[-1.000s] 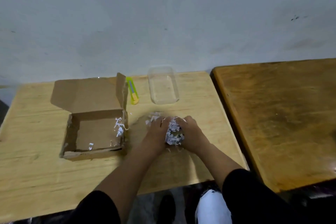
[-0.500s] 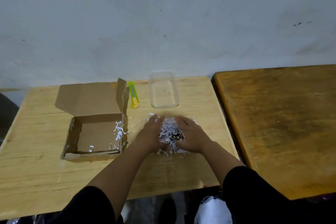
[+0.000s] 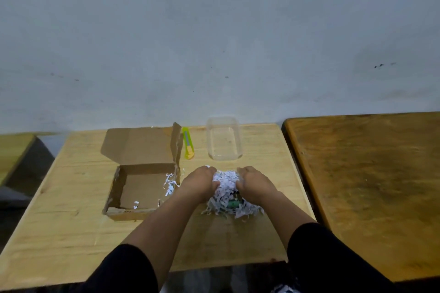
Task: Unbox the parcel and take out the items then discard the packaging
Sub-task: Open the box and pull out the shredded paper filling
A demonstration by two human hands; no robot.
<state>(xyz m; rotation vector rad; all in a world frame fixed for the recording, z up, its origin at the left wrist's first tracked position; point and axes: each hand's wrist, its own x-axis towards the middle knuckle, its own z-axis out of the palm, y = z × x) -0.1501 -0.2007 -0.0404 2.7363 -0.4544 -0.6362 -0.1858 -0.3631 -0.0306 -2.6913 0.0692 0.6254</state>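
Observation:
An open cardboard box [image 3: 140,188] lies on the light wooden table [image 3: 71,233], lid flap back, with a few white paper shreds inside at its right wall. To its right sits a heap of shredded white paper [image 3: 226,190]. My left hand [image 3: 200,185] and my right hand [image 3: 254,184] press against the heap from both sides, fingers curled into it. A small dark green item [image 3: 233,204] shows among the shreds at the heap's near side.
A yellow-green utility knife [image 3: 187,143] lies behind the box's right flap. A clear plastic container [image 3: 223,138] stands at the table's far edge near the wall. A darker wooden table [image 3: 369,185] adjoins on the right.
The hands stayed on the shred heap and spread a little apart on it. Loose shreds now trail on the table at the heap's near side, and the green item has come into sight.

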